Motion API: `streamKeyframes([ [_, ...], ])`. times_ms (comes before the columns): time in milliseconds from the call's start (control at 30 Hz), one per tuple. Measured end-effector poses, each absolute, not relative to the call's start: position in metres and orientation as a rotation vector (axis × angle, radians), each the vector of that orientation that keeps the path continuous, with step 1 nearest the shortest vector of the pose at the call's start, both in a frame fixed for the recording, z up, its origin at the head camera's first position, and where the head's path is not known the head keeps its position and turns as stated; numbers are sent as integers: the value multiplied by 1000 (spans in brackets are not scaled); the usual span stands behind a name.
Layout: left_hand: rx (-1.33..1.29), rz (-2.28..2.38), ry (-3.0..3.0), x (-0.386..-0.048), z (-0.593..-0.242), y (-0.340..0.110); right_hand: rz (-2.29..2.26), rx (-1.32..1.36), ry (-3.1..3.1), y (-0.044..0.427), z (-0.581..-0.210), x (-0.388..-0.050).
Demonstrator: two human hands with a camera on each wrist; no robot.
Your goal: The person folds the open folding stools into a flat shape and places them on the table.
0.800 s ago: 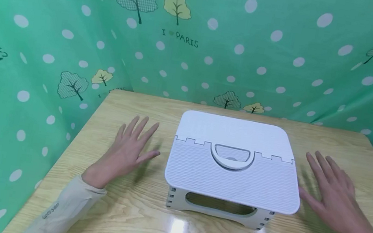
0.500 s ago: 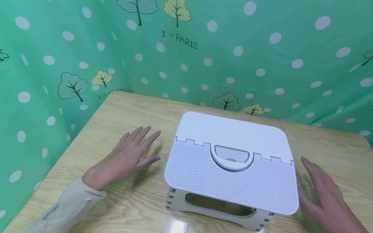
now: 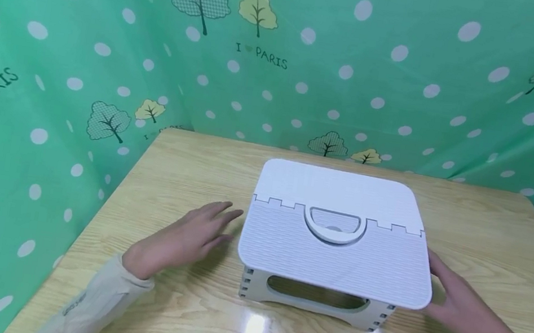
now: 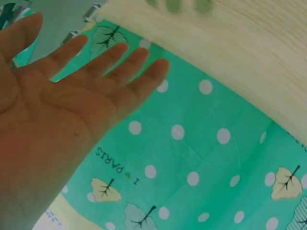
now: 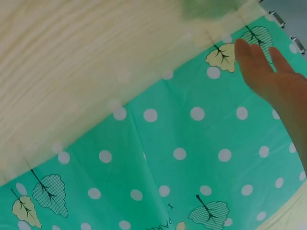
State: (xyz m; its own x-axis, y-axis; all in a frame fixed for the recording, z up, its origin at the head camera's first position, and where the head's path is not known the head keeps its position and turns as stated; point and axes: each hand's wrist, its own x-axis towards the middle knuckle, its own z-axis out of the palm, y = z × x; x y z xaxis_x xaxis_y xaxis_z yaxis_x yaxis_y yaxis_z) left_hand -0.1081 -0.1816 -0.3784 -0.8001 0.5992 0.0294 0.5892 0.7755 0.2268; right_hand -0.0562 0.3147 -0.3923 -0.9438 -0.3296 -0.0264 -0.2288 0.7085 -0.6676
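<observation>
A white folding step stool (image 3: 330, 261) stands unfolded on the wooden table, its carrying handle (image 3: 333, 235) lying flat in the ribbed top. To its left my left hand (image 3: 188, 235) hovers, fingers pointing at the stool's side and a small gap between them. My right hand (image 3: 457, 307) is at the stool's right edge; its fingertips are partly hidden by the top, so contact cannot be told. The left wrist view has the palm of the left hand (image 4: 62, 100) with fingers extended. In the right wrist view the right hand (image 5: 268, 76) has its fingers fairly straight.
The wooden table (image 3: 174, 313) extends around the stool on every side. A green dotted cloth (image 3: 286, 101) with printed trees hangs behind the table and along its left side.
Both hands have moved in toward the stool and lower, the left hand to the right and the right hand to the left. The stool stays in place.
</observation>
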Motion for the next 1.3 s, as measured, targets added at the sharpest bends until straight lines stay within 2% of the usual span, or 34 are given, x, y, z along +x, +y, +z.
streamKeyframes([
  [233, 1049, 447, 2840, -100, -370, -170, -1163, -471, 2652, 309, -395, -52],
  [533, 1087, 561, 2752, -94, -366, -160, -1272, -650, 2592, 296, -402, -46],
  [1300, 1202, 952, 2601, -92, -380, -152, -1383, -728, 2607, 273, -399, -35],
])
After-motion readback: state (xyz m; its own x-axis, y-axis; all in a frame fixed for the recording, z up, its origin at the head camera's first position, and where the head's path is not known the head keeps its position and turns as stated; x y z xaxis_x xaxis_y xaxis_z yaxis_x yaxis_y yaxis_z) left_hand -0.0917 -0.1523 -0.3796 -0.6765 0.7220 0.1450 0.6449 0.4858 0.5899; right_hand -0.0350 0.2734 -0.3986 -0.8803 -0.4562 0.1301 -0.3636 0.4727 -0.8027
